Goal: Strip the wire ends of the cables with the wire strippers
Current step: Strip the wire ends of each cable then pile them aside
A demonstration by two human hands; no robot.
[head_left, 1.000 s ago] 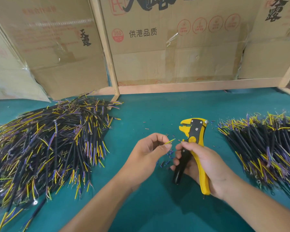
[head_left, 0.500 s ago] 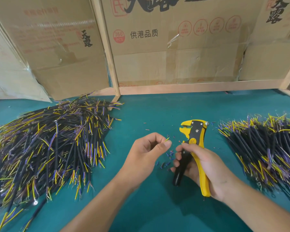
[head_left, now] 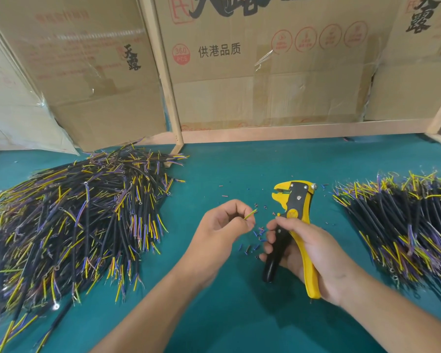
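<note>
My left hand (head_left: 222, 225) pinches a cable whose yellow-green wire end (head_left: 250, 214) sticks out to the right of the fingertips; the rest of the cable is hidden in the hand. My right hand (head_left: 308, 253) grips the yellow and black wire strippers (head_left: 294, 207) by their handles, jaws pointing up and away. The jaws sit a short way right of the wire end and do not touch it. A big heap of black cables (head_left: 69, 220) with yellow, blue and purple wire ends lies on the left. A second heap of cables (head_left: 405, 225) lies on the right.
Small bits of stripped insulation (head_left: 257, 235) are scattered on the green table (head_left: 239, 169) between my hands. Cardboard boxes (head_left: 265, 72) and a wooden frame (head_left: 290, 133) stand along the back edge.
The wire end was close to the right thumb, then drew back into the left fingers. Now it sticks out again. The strippers have barely moved.
</note>
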